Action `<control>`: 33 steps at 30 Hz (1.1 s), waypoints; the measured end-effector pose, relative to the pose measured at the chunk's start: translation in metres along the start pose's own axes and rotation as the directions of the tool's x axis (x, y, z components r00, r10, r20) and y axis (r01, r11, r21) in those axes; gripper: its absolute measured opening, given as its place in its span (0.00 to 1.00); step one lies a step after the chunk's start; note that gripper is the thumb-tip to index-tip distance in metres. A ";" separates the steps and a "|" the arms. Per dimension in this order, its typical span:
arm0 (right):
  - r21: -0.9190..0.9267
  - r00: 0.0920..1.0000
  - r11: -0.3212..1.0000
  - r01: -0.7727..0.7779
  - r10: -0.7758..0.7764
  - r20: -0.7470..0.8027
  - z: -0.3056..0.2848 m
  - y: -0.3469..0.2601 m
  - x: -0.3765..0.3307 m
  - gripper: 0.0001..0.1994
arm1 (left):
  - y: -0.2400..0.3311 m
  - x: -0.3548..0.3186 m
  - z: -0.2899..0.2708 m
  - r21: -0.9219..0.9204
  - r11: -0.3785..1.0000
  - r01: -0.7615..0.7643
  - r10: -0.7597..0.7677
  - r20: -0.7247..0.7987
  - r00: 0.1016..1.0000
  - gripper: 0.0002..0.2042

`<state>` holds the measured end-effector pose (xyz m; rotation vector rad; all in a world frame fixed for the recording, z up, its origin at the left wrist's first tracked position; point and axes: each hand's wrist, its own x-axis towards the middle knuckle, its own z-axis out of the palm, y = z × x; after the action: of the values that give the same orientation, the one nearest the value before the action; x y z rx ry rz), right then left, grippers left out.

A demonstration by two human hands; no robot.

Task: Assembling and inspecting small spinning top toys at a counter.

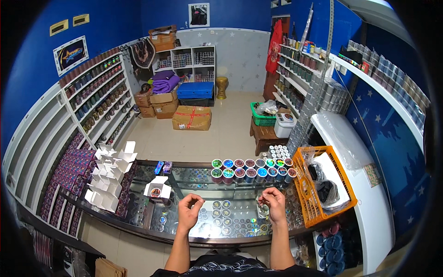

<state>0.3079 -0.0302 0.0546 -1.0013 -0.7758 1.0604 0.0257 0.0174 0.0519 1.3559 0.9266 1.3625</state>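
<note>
1. Reaching up from the lower edge, both forearms running nearly parallel over the glass counter (138,217).
2. Pinching at nothing visible: left hand (189,210), fingers curled, thumb meeting fingertips, apparently empty.
3. Gripping a small clear wrapper (262,208) by its top: right hand (273,203), nearer of the two to it; wrapper hanging down below the fingers, long axis roughly upright, just right of the left hand.
4. Sitting left of the left hand, near it: open white box (156,188) with a round thing inside.
5. Standing beyond the hands in two rows: cans (251,168) with shiny lids.
6. Resting at the right, well apart: orange crate (301,184).
</note>
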 end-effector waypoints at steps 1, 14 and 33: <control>-0.006 1.000 1.000 0.004 -0.004 0.002 0.002 -0.001 -0.002 0.03 | 0.001 0.000 -0.001 -0.005 1.000 -0.001 0.001 0.009 1.000 0.02; -0.162 0.985 0.972 0.171 -0.174 -0.002 -0.041 -0.059 0.007 0.01 | 0.006 0.006 0.042 -0.029 0.999 -0.023 0.022 -0.015 1.000 0.01; -0.942 0.942 0.136 0.306 0.102 0.321 -0.226 -0.179 0.243 0.09 | -0.018 -0.027 0.203 -0.003 0.999 0.054 -0.054 -0.058 0.997 0.02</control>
<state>0.6450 0.1087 0.1499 -1.8975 -1.9695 0.4084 0.2260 -0.0267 0.0466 1.2871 0.9933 1.3671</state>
